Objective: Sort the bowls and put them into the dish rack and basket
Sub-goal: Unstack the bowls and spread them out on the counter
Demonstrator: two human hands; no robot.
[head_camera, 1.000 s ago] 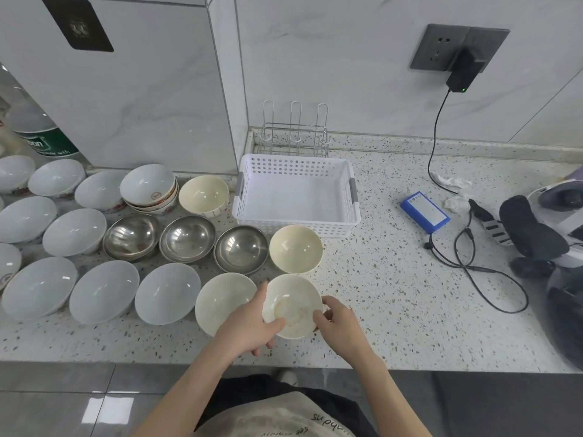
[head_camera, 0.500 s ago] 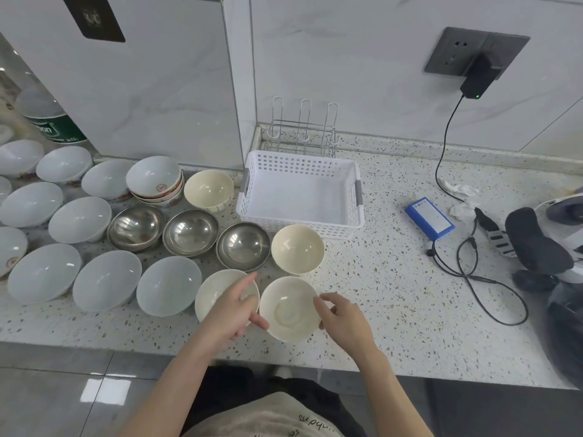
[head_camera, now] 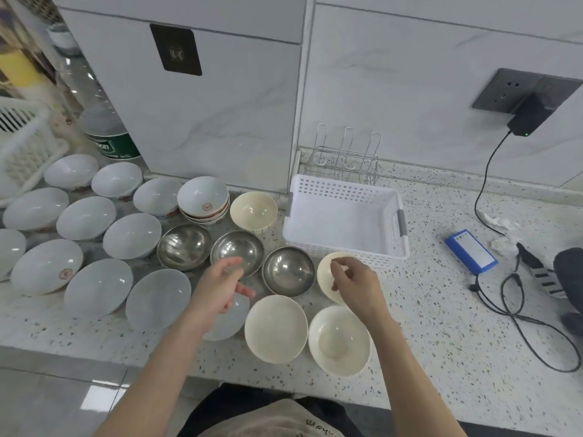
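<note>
Bright, even light, glare on the steel bowls (head_camera: 236, 252), wide-angle bending at edges, slight motion blur.

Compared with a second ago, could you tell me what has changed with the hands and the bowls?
Both hands have let go of the nearest cream bowl, which now sits free on the counter. The left hand has lifted toward the steel bowls, and the right hand has moved over the cream bowl by the basket. The basket is still empty; the other bowls are unmoved.

Two bare hands hover over bowls on a speckled worktop (head_camera: 441, 310); left hand (head_camera: 217, 285) above steel bowls (head_camera: 236, 252); right hand (head_camera: 356, 282) over a cream bowl (head_camera: 325, 279); white basket (head_camera: 344, 216) behind.
</note>
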